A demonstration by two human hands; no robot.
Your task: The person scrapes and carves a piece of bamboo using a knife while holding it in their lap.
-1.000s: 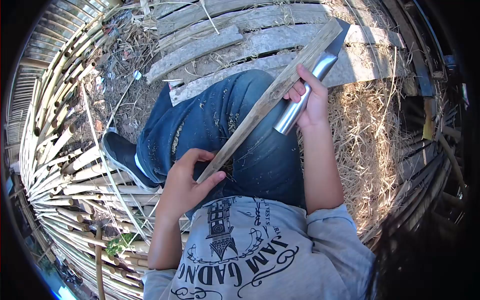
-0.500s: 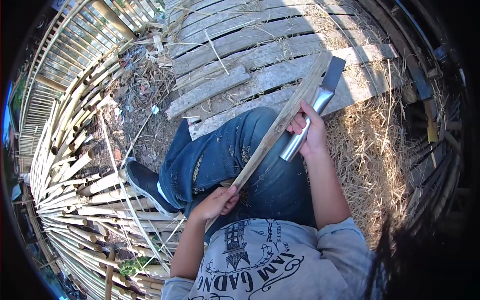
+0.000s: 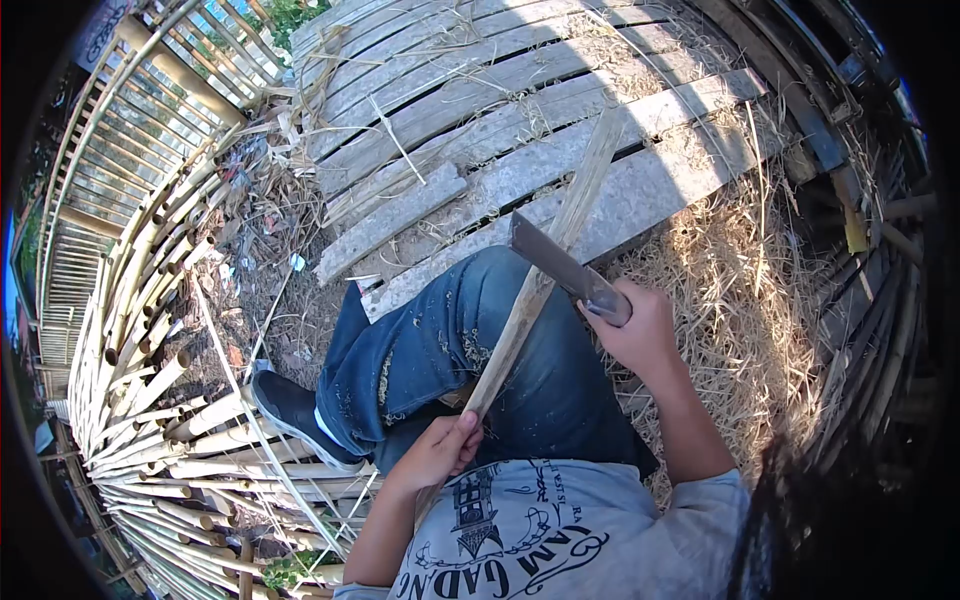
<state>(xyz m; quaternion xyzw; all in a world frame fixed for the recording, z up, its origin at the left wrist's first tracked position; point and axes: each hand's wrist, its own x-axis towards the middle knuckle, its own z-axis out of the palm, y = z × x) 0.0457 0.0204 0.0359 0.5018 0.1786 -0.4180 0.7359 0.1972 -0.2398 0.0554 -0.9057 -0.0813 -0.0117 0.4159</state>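
Note:
My left hand (image 3: 440, 450) is closed around the lower part of a long, narrow wooden stick (image 3: 520, 325), which slants up and away across my raised knee. In my right hand (image 3: 640, 330) is a chopping knife (image 3: 550, 257) with a dark, square-ended blade and a shiny metal handle. The fingers wrap the handle, hiding most of it. The blade lies across the stick just above the knee; whether it touches the wood I cannot tell. The stick's far end is over the slatted platform.
A slatted wooden platform (image 3: 620, 215) with straw and a short loose board (image 3: 395, 225) lies ahead. Cut bamboo poles (image 3: 200, 470) are stacked at left, below a bamboo fence (image 3: 150, 120). Dry straw (image 3: 730, 320) covers the ground at right.
My right hand has come off the stick and turned the knife, so the blade now points left across the wood. My left hand keeps its hold; the view has shifted slightly.

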